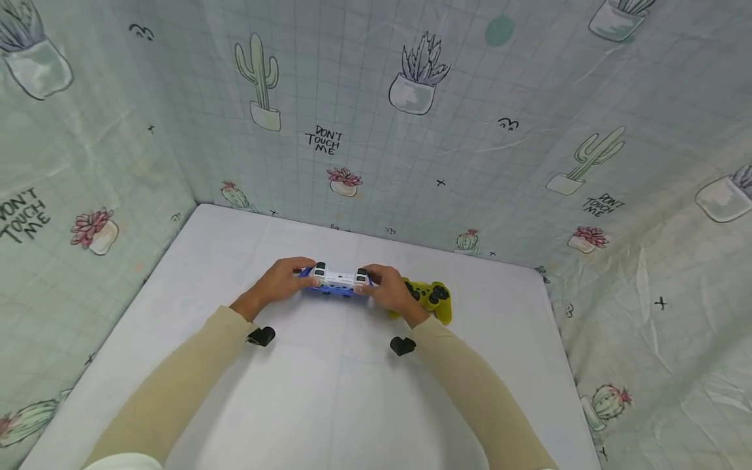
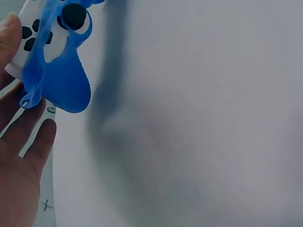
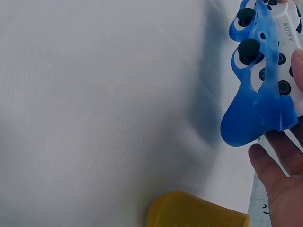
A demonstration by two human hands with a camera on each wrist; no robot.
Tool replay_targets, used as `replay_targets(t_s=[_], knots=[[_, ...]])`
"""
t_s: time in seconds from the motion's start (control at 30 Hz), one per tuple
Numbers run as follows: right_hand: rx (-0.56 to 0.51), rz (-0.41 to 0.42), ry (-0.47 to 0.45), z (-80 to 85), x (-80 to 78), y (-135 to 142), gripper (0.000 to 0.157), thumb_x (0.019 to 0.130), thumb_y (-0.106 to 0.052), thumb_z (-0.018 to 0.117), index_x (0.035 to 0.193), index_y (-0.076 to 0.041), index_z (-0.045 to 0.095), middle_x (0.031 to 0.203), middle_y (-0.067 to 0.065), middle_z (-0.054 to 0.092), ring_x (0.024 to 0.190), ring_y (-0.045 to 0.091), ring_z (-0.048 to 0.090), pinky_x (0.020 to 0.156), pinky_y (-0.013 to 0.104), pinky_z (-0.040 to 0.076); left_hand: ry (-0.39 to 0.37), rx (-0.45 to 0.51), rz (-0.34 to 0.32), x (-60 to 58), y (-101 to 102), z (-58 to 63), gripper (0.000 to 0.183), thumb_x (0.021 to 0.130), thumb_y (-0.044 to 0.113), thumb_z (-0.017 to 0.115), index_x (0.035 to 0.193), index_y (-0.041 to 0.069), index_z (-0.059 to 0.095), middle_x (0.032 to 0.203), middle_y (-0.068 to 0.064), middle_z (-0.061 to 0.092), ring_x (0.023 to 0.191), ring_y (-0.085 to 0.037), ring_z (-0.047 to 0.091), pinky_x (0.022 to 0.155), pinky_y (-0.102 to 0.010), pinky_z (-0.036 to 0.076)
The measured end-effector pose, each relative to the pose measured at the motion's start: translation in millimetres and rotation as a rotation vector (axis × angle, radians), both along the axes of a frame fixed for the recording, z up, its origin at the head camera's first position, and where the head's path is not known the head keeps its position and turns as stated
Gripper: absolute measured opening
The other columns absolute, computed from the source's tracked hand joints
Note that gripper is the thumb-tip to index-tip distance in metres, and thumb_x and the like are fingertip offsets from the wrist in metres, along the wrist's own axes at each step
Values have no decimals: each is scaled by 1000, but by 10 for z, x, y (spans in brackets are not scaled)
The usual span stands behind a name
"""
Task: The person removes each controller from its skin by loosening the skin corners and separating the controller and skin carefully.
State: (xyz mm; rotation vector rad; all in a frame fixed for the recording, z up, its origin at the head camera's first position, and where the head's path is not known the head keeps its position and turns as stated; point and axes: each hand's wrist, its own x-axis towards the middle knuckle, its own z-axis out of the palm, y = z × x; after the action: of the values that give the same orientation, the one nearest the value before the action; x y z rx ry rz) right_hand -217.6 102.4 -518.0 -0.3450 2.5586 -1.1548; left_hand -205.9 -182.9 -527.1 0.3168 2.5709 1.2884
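Observation:
Both hands hold a white game controller (image 1: pixel 339 278) over the table, its shoulder-button edge uppermost in the head view. A blue silicone cover (image 3: pixel 246 116) is partly on it, wrapping the handles and surrounding the thumbsticks, while the white upper face with the SONY lettering is bare in the right wrist view. At the left end, my left hand (image 1: pixel 283 279) pinches the controller between thumb and fingers. My right hand (image 1: pixel 388 287) grips the opposite end the same way. In the left wrist view, a small loop of the blue cover (image 2: pixel 66 85) hangs by the fingers.
Just right of my right hand, a yellow game controller (image 1: pixel 444 312) lies on the white table (image 1: pixel 329 405), partly hidden by the wrist. Fabric printed with cacti (image 1: pixel 364 98) hangs behind the table and along both sides. A black wrist camera (image 1: pixel 402 346) juts from each sleeve.

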Motion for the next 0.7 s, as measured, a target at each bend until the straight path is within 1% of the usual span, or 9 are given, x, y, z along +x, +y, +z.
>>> replay_targets(t_s=[0.1,0.17,0.27,0.33,0.4,0.47,0.53,0.6,0.7], knots=[[-31,-29,-45,3,33,10,51,94,-22,79,140,-7,64,136,12,69,126,29,67,108,45,55,-34,23,-5,11,9,22,55,99,29,72,143,-2,59,145,-24,61,130,-40,60,114,-57,47],[-49,-53,-86,9,60,12,52,94,-24,79,141,-6,63,136,13,69,125,30,67,108,46,54,-56,28,-2,22,9,34,55,100,31,70,143,-3,59,142,-25,63,127,-38,62,112,-56,48],[-81,-85,-147,19,101,14,53,95,-27,78,141,-6,63,136,14,68,125,29,66,109,46,53,-84,14,16,47,0,49,55,101,36,68,140,-3,62,140,-24,65,125,-37,64,110,-56,50],[-101,-102,-186,25,125,12,53,96,-29,78,140,-5,63,134,14,70,121,27,67,106,45,55,-90,3,25,61,-6,51,53,102,40,67,136,-1,66,135,-22,68,123,-35,65,108,-54,51],[-132,-121,-226,25,139,11,51,97,-30,76,139,-4,64,130,14,71,114,24,69,101,42,59,-92,-3,26,70,-13,45,52,102,43,65,130,0,70,127,-18,72,116,-32,66,102,-50,54],[-170,-139,-274,28,149,6,50,98,-33,74,137,-3,64,125,13,73,107,21,71,95,39,61,-100,3,30,75,-17,35,50,102,46,64,123,1,74,115,-14,75,104,-26,67,92,-42,56],[-204,-158,-324,34,155,-4,50,99,-36,73,134,-3,65,120,12,73,101,20,71,91,37,62,-114,9,35,84,-19,28,51,102,48,63,117,2,75,102,-9,74,92,-21,64,82,-35,54],[-211,-171,-358,29,159,-14,49,99,-41,72,130,-3,67,116,10,73,96,19,70,88,36,62,-139,17,42,92,-26,16,52,103,49,61,114,1,76,92,-6,71,82,-18,60,74,-31,50],[-190,-195,-381,6,165,-38,50,98,-46,71,126,-4,69,111,9,73,91,19,69,85,35,63,-163,6,52,112,-36,-8,55,104,52,57,110,0,76,84,-2,66,78,-16,57,70,-29,46]])
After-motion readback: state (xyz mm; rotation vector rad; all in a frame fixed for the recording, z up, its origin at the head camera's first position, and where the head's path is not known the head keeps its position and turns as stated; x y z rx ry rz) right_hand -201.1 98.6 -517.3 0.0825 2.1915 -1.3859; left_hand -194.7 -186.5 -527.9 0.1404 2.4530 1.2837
